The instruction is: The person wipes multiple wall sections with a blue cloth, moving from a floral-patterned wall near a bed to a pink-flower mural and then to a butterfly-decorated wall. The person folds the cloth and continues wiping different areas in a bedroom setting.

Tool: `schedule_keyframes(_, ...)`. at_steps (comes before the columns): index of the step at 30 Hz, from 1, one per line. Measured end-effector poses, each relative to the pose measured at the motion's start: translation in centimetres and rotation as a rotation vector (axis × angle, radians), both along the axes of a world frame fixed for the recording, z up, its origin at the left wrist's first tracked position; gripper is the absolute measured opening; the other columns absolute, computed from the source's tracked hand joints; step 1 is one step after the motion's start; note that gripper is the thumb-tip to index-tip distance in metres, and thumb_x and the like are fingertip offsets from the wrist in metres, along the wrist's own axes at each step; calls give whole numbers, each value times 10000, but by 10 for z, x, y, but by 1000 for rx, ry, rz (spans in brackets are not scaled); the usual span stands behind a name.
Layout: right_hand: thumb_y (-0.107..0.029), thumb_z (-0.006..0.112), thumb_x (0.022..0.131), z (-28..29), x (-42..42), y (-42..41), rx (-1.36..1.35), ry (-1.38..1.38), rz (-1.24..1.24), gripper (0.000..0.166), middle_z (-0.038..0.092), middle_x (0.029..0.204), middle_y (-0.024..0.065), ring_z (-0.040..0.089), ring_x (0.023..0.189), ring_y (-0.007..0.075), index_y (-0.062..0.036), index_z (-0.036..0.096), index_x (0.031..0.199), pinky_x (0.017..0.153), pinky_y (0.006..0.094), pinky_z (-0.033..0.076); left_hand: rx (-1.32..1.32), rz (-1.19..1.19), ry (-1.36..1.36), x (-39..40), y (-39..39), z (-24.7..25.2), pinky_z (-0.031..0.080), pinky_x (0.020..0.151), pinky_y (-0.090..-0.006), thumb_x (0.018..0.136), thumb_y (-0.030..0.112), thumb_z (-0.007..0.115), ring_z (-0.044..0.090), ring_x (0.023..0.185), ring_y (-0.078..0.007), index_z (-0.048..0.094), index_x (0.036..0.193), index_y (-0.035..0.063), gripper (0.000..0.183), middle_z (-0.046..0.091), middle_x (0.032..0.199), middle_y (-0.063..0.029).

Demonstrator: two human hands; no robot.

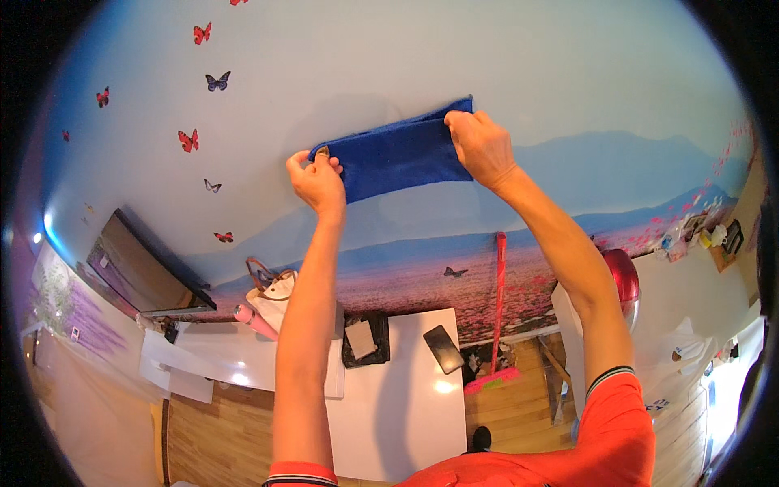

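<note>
A folded dark blue cloth (pixel 398 155) is stretched between my hands, held up in front of a wall with a printed landscape. My left hand (pixel 319 179) pinches its left end, the thumb in front near the upper corner. At the right end, my right hand (pixel 484 146) grips the cloth below its raised top corner, the fingers curled in. The cloth's lower edge hangs between the two hands. What lies behind the cloth is hidden.
Below stands a white table (pixel 395 420) with a smartphone (pixel 443 349) and a black tray (pixel 378 341). A red-handled broom (pixel 500 292) leans on the wall. At left are a television (pixel 146 268), a pink bottle (pixel 252 319) and a white bag (pixel 272 298); another white table (pixel 663 298) is at right.
</note>
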State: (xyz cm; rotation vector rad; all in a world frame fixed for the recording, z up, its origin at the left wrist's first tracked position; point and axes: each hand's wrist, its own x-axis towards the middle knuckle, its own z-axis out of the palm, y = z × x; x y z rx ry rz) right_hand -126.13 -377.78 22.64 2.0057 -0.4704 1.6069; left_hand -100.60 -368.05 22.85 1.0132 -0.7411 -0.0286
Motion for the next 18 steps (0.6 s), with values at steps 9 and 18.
schedule_keyframes(9,-118,630,795,2,18,2,-256,232,-140,214,605,1106,79,588,950,231,-70,620,1004,792,341,462,83,578,-857,-35,-1,-37,441,921,-462,816,217,810,494,1055,-375,627,1188,47,448,475,1262,-203)
schedule_keyframes(18,-392,738,830,-19,38,-4,-106,10,-59,447,539,1245,72,502,1132,301,-149,615,1184,938,444,437,162,844,-979,-37,-21,-55,362,1055,-550,911,287,714,423,1218,-440,481,1432,34,625,402,1393,-267)
